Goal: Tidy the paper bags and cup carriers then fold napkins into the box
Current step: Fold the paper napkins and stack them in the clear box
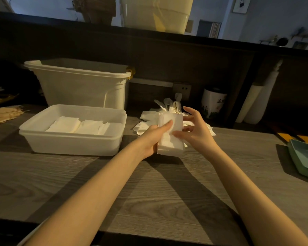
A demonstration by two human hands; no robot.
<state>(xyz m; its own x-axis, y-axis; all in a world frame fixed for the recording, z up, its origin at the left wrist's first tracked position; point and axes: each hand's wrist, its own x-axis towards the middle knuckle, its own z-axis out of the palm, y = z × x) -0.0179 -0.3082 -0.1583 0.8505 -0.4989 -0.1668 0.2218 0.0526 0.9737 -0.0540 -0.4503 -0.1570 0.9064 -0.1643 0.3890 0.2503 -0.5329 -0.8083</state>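
While both hands work above the grey wood-grain counter point(149, 192), the folded napkin point(170, 137) sits upright between them, long axis running roughly away from the person. Left hand point(154, 139) grips it from the left edge, thumb laid across the near face, fingers curled behind (fingers hidden by the paper). Right hand point(194, 128) touches the right edge with thumb and two bent fingertips; the index finger is raised clear. Whether the right hand truly pinches or only steadies: cannot tell.

Key relation: the white box point(73, 130) lies to the left of the napkin, near but apart, already holding two or three folded napkins flat on its floor. Left hand is the nearer one to it. Judgement: fold looks nearly finished; next move is probably a short carry leftward over the box's right wall.

Loose pile of unfolded napkins point(144, 125) lies just behind the hands, partly screened by them; count not readable. Pale items standing behind the pile are too dim to identify. Tall white bin point(78, 86) stands behind the box. Lighting low; the napkin's lower fold lines are indistinct.
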